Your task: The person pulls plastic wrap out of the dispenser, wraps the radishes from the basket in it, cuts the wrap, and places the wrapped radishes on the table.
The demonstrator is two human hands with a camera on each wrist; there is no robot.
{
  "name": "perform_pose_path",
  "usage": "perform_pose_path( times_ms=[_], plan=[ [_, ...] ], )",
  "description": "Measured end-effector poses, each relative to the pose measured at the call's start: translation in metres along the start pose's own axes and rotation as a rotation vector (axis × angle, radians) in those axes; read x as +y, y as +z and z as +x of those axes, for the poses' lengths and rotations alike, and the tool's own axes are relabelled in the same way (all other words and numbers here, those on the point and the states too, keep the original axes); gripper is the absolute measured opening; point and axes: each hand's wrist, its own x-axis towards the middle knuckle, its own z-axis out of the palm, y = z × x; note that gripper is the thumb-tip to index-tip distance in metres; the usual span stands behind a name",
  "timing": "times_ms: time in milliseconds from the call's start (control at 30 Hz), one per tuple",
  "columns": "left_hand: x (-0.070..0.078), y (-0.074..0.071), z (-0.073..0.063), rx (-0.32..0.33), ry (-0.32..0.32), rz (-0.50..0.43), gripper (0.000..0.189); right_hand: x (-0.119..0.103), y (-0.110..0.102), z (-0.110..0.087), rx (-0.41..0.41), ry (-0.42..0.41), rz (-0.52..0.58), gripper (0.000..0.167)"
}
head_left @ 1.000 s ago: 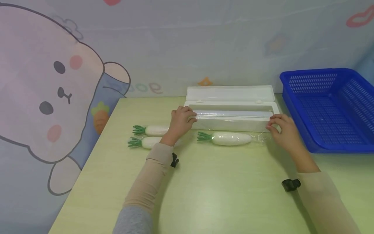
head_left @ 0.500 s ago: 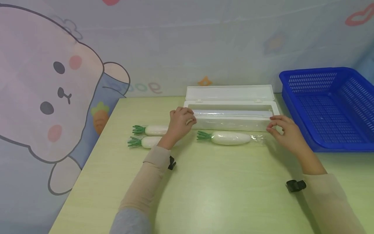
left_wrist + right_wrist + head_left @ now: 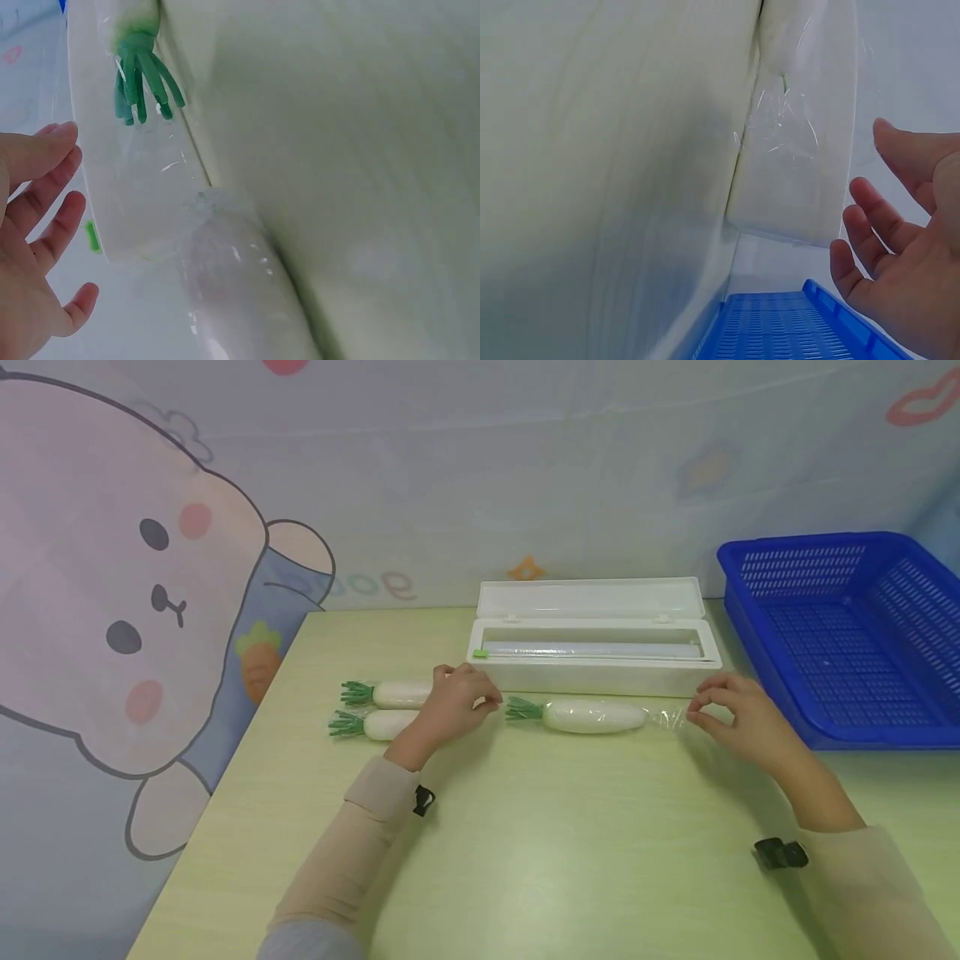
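A long white dispenser box (image 3: 600, 677) stands at the back of the table with its lid raised. Inside lies a roll of cling film (image 3: 592, 650), and a green slider (image 3: 480, 653) sits at the slot's left end. My left hand (image 3: 457, 706) pinches the faintly visible film between thumb and index finger, in front of the box's left end. At the right end, my right hand (image 3: 738, 718) pinches the film's other side, its remaining fingers spread. Between them a wrapped white radish (image 3: 592, 716) with green stalks lies on the table. Two more wrapped radishes (image 3: 397, 695) lie partly behind my left hand.
A blue perforated basket (image 3: 780, 693) stands to the right of the box, close to my right hand. Behind the table hangs a printed cloth (image 3: 450, 485). The pale table (image 3: 562, 843) stretches toward me.
Both hands have come from the box's top front edge down and toward me, to about the level of the middle radish. The green slider, hidden before, now shows.
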Motion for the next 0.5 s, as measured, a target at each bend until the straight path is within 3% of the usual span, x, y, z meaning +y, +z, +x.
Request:
perform_pose_path(
  times_ms=[233, 500],
  plan=[
    [0.0, 0.011, -0.006, -0.069, 0.001, 0.044, 0.015, 0.004, 0.005, -0.005, -0.098, -0.065, -0.07, 0.012],
    [0.001, 0.022, -0.003, -0.111, -0.018, 0.091, 0.025, 0.007, 0.013, 0.001, -0.24, 0.005, -0.076, 0.004]
  ],
)
